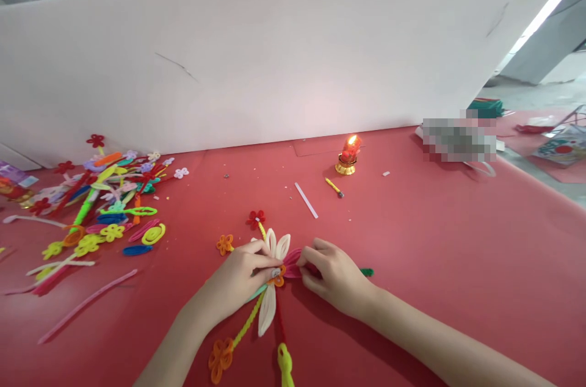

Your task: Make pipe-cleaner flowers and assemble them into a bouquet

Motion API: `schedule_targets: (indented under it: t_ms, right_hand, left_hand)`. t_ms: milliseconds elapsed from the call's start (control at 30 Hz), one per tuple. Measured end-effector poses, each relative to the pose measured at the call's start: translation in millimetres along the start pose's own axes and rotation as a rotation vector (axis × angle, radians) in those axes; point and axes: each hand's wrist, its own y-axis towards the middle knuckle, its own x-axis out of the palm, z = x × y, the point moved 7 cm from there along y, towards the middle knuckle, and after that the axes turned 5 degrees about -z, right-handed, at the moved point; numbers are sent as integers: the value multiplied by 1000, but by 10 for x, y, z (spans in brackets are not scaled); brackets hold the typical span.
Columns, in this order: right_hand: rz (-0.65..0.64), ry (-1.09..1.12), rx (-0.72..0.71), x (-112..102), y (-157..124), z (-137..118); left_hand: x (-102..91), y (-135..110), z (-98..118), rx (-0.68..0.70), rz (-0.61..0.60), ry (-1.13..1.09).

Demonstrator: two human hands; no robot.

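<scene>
A large flower made of pipe cleaners [267,316] lies flat on the red table in front of me. It has white loop petals, a pink petal [292,262], an orange centre and twisted stems. One stem ends in a small red flower [256,218], others in orange flowers [221,360], and another in a yellow-green tip [284,365]. My left hand [245,274] pinches the flower at its orange centre. Thumb and fingers of my right hand [327,274] are closed on the pink petal. A green tip [367,272] shows beyond my right hand; its connection is hidden.
A lit red candle [350,150] in a gold holder stands near the white board [293,51]. Before it lie a translucent strip [306,200] and a short yellow stick [334,187]. Coloured pipe-cleaner pieces [112,232] pile up at left. A pink pipe cleaner [86,306] lies closer.
</scene>
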Motion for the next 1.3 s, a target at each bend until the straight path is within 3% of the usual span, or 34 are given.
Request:
schedule_targets:
  t_ms: [333,900,1300]
  right_hand:
    - [-3,-5,-8,-8,-12,-13]
    - [-28,-6,-7,-5,-7,-14]
    - [-28,5,-15,2,1,-6]
  left_hand:
    - [6,41,-82,-86,5,-83]
    - [1,39,-57,-35,-31,-118]
    - [25,42,-67,-92,-36,-135]
